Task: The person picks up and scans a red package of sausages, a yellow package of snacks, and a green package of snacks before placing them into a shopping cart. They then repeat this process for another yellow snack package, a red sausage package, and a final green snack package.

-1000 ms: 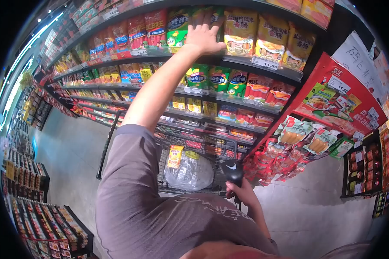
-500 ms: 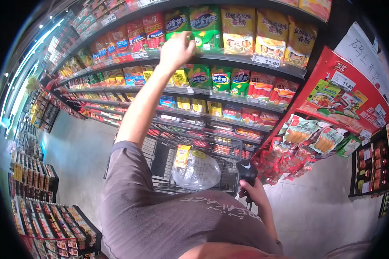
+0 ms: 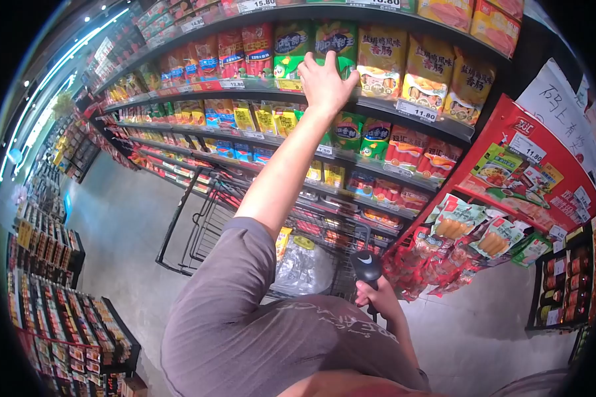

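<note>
Spread left hand (image 3: 324,83) touching green packet (image 3: 338,46), right hand (image 3: 371,299) clasping black scanner (image 3: 366,264)

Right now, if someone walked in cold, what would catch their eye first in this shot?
First the left hand, raised high with fingers spread on a green packet on an upper shelf packed with bright snack bags. Next the right hand low down, gripping a black scanner beside the wire cart, which holds a clear bag. On the right hangs a red display of sausage packs.

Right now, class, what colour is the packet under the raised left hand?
Green packet, touched by the left hand; head view.
</note>
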`<state>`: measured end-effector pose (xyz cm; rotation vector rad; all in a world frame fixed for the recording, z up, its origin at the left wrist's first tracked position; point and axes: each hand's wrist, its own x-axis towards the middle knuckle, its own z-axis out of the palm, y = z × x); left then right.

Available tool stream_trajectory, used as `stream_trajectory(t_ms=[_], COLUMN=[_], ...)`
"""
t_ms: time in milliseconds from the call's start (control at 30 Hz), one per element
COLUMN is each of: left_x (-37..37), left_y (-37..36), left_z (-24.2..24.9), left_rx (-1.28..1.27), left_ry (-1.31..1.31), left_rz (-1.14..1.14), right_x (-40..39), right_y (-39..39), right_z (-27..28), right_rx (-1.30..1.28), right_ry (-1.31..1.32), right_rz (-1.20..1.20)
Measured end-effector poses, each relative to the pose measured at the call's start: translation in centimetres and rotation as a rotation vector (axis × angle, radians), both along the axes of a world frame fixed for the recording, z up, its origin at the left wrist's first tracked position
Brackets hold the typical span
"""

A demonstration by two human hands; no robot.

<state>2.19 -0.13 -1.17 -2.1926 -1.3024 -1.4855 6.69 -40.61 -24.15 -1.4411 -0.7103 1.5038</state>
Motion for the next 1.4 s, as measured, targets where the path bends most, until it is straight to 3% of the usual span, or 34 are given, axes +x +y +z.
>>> stream_trajectory(t_ms=[467,700,800,1033,1400], left_x=[-1.0,0.4,1.3,0.1,0.6], left_y=[0.0,-1.1,0.4,-1.0,-0.2], left_z=[4.3,3.7,3.3,3.5,5.3], left_rx=[-0.326,-0.246,-0.355,-0.233,-0.442], left_ry=[0.263,0.291,0.298,0.233,0.378], left_rz=[-0.030,0.026,0.099,0.057,0.097], right_x=[2.6,3.8,4.3,4.5,3.9], right_y=[-2.5,-5.2,-6.9,-7.5,-6.3], right_z=[-1.1,-1.1,-1.7,-0.9,-1.2], right_rx=[0.078,0.159,0.089,0.159,0.047], right_ry=[0.068,0.136,0.122,0.096,0.073], right_rz=[-0.053,-0.155,-0.247,-0.189,-0.203])
